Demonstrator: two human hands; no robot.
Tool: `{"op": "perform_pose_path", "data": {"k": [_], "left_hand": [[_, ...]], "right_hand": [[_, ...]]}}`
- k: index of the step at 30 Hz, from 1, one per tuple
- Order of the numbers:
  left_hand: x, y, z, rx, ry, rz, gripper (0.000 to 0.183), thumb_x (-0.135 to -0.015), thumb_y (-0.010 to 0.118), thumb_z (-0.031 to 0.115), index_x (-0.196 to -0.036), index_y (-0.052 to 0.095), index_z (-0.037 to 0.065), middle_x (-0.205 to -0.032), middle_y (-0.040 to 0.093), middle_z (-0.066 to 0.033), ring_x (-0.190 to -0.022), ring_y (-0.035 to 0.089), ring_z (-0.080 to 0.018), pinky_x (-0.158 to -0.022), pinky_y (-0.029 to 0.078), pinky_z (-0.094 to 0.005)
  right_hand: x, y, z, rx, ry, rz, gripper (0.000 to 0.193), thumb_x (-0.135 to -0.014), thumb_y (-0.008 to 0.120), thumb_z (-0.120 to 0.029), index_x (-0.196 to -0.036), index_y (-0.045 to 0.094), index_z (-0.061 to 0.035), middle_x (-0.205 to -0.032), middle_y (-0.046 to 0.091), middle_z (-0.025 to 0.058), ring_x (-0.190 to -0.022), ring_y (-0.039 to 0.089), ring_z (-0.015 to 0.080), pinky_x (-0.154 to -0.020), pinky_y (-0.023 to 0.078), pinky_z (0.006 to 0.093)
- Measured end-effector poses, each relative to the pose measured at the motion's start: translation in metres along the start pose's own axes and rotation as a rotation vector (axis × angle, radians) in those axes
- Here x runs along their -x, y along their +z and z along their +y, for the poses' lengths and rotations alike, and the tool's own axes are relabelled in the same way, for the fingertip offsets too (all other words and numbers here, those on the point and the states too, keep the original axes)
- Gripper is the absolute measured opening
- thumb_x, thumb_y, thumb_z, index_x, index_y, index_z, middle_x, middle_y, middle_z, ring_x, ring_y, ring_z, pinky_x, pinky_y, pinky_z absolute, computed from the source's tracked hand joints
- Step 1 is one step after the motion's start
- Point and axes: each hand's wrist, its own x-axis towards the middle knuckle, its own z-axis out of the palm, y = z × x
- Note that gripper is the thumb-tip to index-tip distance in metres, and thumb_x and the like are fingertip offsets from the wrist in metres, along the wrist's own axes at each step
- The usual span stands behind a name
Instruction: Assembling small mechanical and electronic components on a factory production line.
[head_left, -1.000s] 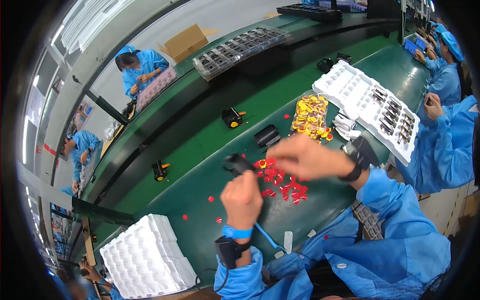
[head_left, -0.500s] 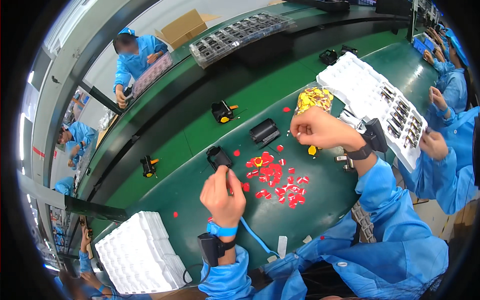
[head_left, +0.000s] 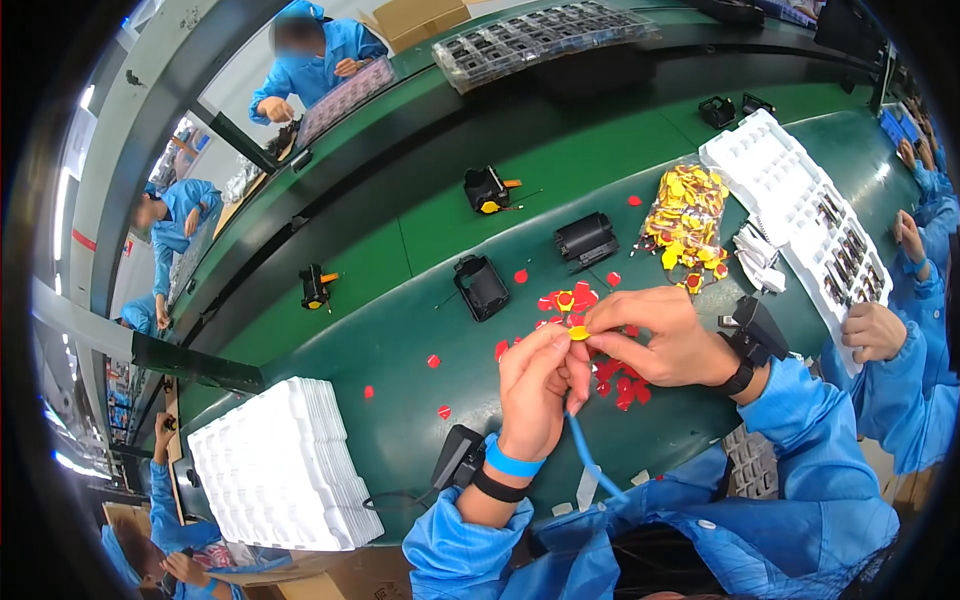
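A small yellow disc [head_left: 579, 333] is pinched between the fingertips of both hands, above the table. My left hand [head_left: 538, 390] has closed fingers on its near left side, and my right hand [head_left: 662, 338] grips it from the right. Under and around the hands lie several red round pieces [head_left: 625, 385], partly covered by my fingers. Beyond them stand two black plastic housings, an open one [head_left: 481, 287] on the left and a rounded one [head_left: 586, 240] on the right. A clear bag [head_left: 688, 205] spilling yellow discs with wires lies past my right hand.
White trays are stacked at the left [head_left: 275, 470]. Another white tray [head_left: 815, 215] with small dark parts lies at the right, a co-worker's hand [head_left: 873, 332] on its edge. Black assemblies [head_left: 487, 190] sit on the green belt [head_left: 400, 240]. A blue cord [head_left: 590, 455] runs from my left wrist.
My hands, apart before, have come together at the yellow disc. The right moved left from near the bag; the left moved right from the open housing. The whole view has shifted.
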Motion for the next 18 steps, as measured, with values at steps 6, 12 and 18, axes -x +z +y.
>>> {"op": "perform_pose_path", "data": {"k": [6, 12, 18], "left_hand": [[0.0039, 0.0028, -0.0008, -0.043, 0.054, 0.048, 0.022, -0.099, 0.049, 0.016, -0.089, 0.055, -0.002, -0.059, 0.055, -0.0105, -0.045, 0.047, -0.0156, -0.045, 0.039, -0.0277], [0.0014, 0.0038, -0.0046, -0.041, 0.067, 0.039, 0.019, -0.098, 0.05, 0.013, -0.089, 0.055, -0.002, -0.059, 0.056, -0.0103, -0.044, 0.047, -0.0154, -0.045, 0.038, -0.0272], [0.0025, 0.0024, -0.0066, -0.042, 0.116, 0.046, 0.019, -0.098, 0.049, 0.013, -0.088, 0.055, -0.002, -0.058, 0.056, -0.0105, -0.044, 0.047, -0.0157, -0.044, 0.038, -0.027]], "right_hand": [[-0.0003, 0.0053, 0.001, 0.004, -0.064, 0.045, 0.009, -0.08, 0.07, 0.005, -0.088, 0.067, 0.0028, -0.081, 0.069, 0.0136, -0.07, 0.068, 0.0273, -0.061, 0.053, 0.0327], [0.0022, 0.0028, -0.0004, 0.02, -0.03, 0.042, 0.01, -0.079, 0.071, 0.005, -0.088, 0.068, 0.003, -0.081, 0.069, 0.013, -0.07, 0.069, 0.0243, -0.062, 0.054, 0.0308], [0.0042, 0.0043, -0.0024, -0.302, 0.309, 0.015, 0.012, -0.083, 0.07, 0.001, -0.095, 0.071, 0.0035, -0.084, 0.07, 0.0086, -0.077, 0.068, 0.011, -0.066, 0.055, 0.025]]}}
